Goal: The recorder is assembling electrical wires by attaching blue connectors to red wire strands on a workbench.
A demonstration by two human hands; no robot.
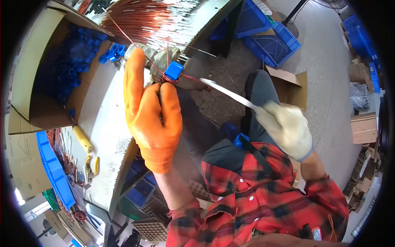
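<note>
My left hand (154,117), in an orange glove, lies over the bench edge with one finger stretched forward and the others curled at the lower side of a small blue plastic piece (174,71). Red wire (154,66) is looped about that piece, its ends running out both ways. Behind it sits a lumpy grey-brown wrapped fixture (158,57). On the right, my right hand (290,129), in a white glove, is closed round a long pale flat blade-like tool (230,94). Its tip reaches toward the red wire. Motion blurs this hand, and the tool's exact kind is unclear.
A cardboard box (37,78) of blue plastic pieces stands on the bench at left. Bundled red wires (142,20) lie at the far side. A yellow-handled tool (83,139) and pliers (96,166) are near the box. Blue crates (275,43) and an open carton (290,88) stand on the floor.
</note>
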